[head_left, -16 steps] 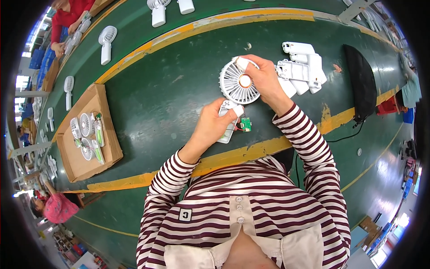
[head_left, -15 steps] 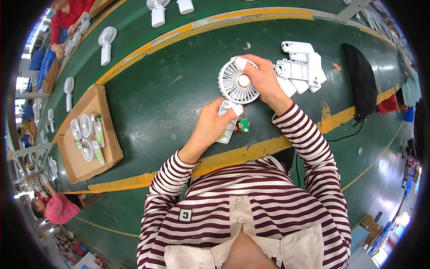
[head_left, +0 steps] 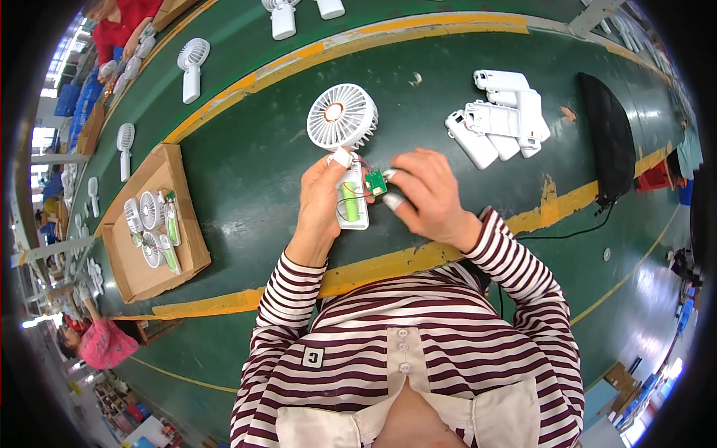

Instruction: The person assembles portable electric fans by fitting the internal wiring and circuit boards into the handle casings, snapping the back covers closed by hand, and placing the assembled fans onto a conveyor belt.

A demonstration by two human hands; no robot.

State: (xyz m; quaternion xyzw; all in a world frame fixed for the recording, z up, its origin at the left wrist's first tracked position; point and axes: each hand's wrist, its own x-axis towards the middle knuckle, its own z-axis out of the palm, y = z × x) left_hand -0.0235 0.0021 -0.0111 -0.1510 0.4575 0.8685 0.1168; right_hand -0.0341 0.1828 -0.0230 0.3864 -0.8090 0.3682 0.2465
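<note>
Left hand closed around handle of white fan, right hand half open, thumb and finger parted beside green circuit board, white cases farther right

Person's left forearm: striped sleeve, directed forward; bare wrist near straight. Left hand: closed in a grip, white-covered thumb uppermost. Right forearm: angled inward. Right hand: back upward, fingers bent, thumb and forefinger tips slightly parted, directed toward the left hand. Elbows: bent outward.
</note>
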